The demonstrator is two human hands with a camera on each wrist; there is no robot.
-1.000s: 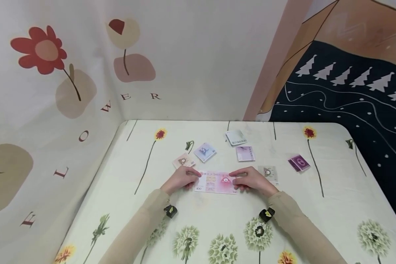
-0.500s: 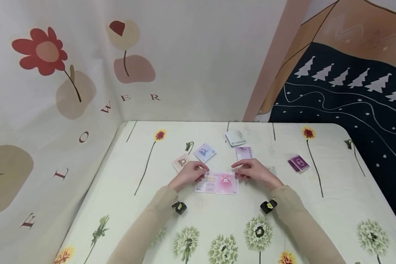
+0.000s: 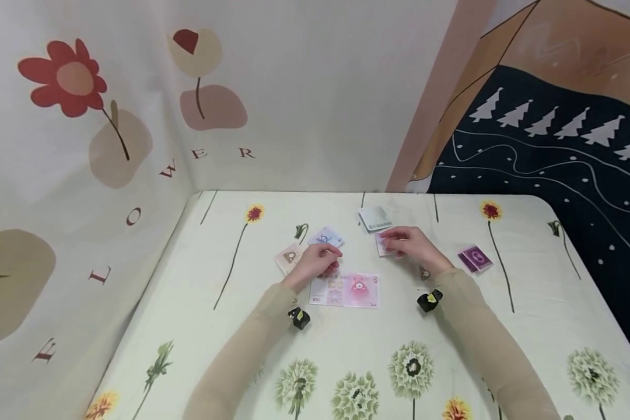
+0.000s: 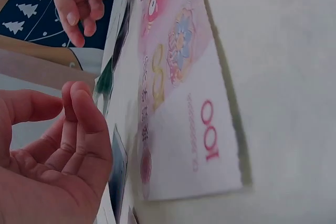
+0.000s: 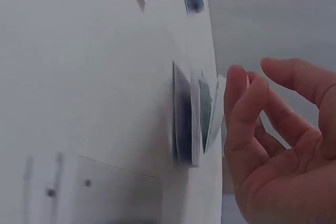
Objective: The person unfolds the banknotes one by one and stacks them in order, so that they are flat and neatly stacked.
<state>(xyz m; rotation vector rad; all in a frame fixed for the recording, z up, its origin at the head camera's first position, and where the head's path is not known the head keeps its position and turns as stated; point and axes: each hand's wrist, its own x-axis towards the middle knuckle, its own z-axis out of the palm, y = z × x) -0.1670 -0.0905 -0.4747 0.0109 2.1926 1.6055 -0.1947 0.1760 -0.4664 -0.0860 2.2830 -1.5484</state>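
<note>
At the bottom of the head view, nearest you, your beige sleeves (image 3: pixel 241 350) lead up over the flowered tablecloth (image 3: pixel 359 335), a small black device (image 3: pixel 299 318) at each wrist. Just below the middle of the frame, the pink 100 note (image 3: pixel 362 290) lies flat and unfolded. Your left hand (image 3: pixel 317 261) hangs over its upper left edge, fingers loosely bent and thumb near the fingertips, with nothing between them; in the left wrist view it's clear of the note. The grey note (image 3: pixel 422 280) lies right of centre, partly covered by your right wrist. Left of centre, the pale orange note (image 3: pixel 289 256) sits beside your left hand. Your right hand (image 3: pixel 412 248) hovers over the pale purple note (image 3: pixel 380 245), covering part of it; your fingers are curved, with a gap to the thumb and nothing in it. Farther right lies the dark purple note (image 3: pixel 476 258). Beyond your left hand is the blue note (image 3: pixel 326 236), and farthest off, upper centre of the tabletop, the green note (image 3: pixel 376 219). Behind stands the pale curtain (image 3: pixel 304 105).
</note>
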